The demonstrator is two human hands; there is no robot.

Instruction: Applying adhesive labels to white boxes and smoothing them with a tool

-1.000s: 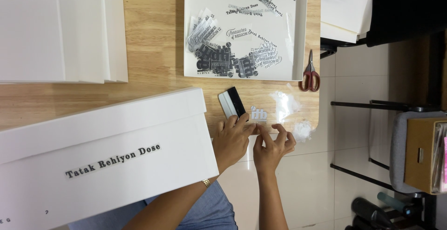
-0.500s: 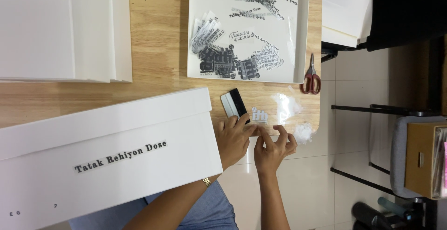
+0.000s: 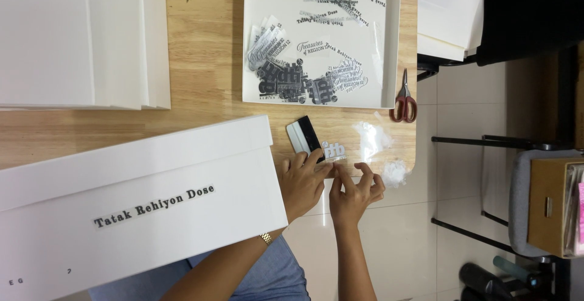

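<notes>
Pinching a small clear sticker [image 3: 334, 152] at the wooden surface's [image 3: 207, 45] edge, the left hand [image 3: 302, 181] and right hand [image 3: 353, 192] both grasp it, just beside a black-and-white squeegee [image 3: 305, 135]; beyond lies a white tray [image 3: 392, 45] of decals.

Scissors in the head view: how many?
1. The red-handled scissors lie on the wooden table, just right of the shallow white tray of decal sheets. More could be hidden under the white boxes.
</notes>
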